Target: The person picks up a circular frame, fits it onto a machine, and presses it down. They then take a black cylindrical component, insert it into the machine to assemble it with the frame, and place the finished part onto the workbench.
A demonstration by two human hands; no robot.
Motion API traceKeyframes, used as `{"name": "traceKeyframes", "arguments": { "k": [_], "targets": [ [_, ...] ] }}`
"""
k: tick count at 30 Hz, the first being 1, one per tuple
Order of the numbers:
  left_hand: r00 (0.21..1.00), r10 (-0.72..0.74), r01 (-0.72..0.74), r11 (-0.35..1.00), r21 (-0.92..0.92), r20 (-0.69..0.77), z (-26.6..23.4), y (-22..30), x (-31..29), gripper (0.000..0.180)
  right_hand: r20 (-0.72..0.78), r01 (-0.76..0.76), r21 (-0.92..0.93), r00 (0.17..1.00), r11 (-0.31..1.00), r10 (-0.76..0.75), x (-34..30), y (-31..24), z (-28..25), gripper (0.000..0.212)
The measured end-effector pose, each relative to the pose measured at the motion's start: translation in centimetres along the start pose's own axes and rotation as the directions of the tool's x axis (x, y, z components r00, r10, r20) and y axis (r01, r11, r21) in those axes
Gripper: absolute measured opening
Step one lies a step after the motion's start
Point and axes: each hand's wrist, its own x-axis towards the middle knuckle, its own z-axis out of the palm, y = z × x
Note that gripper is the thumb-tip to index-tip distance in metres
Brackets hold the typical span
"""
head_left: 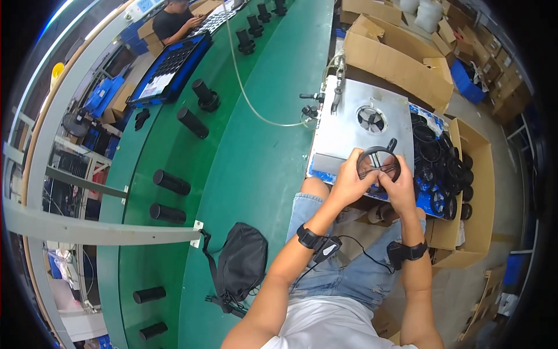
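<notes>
Together, left hand and right hand hold a black round ring.
Left of a silver metal box runs a long green table; brown cardboard boxes stand behind.

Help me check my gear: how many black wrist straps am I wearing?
2: the left strap is around your left forearm, and the right strap is around your right forearm. None appears hidden.
</notes>
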Motion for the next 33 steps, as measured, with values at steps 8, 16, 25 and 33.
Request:
{"name": "traceKeyframes", "arguments": {
  "k": [8, 16, 25, 33],
  "targets": [
    [0.994, 0.041, -0.087, 0.863, 0.498, 0.102, -0.9, -0.2, 6.3, 0.050, -0.060, 0.078, -0.212, 0.994, 0.974, -0.092, 5.3, 2.5, -1.3, 0.026],
    [0.987, 0.161, -0.100, 0.707, 0.700, -0.022, 0.0, -3.6, 12.6, 0.053, -0.203, 0.157, -0.339, 0.951, 0.928, -0.235, 13.9, 4.4, -1.6, 0.043],
    [0.991, 0.130, -0.094, 0.627, 0.773, 0.015, -1.5, -7.6, 17.8, 0.048, -0.257, -0.009, -0.704, 0.935, 0.710, -0.244, 17.7, 8.1, -2.8, 0.047],
    [0.945, -0.043, -0.266, 0.475, 0.839, 0.324, -3.4, -7.9, 18.6, 0.069, -0.016, 0.168, -0.832, 0.945, 0.529, -0.326, 14.8, 9.6, -2.6, 0.090]
  ]
}}
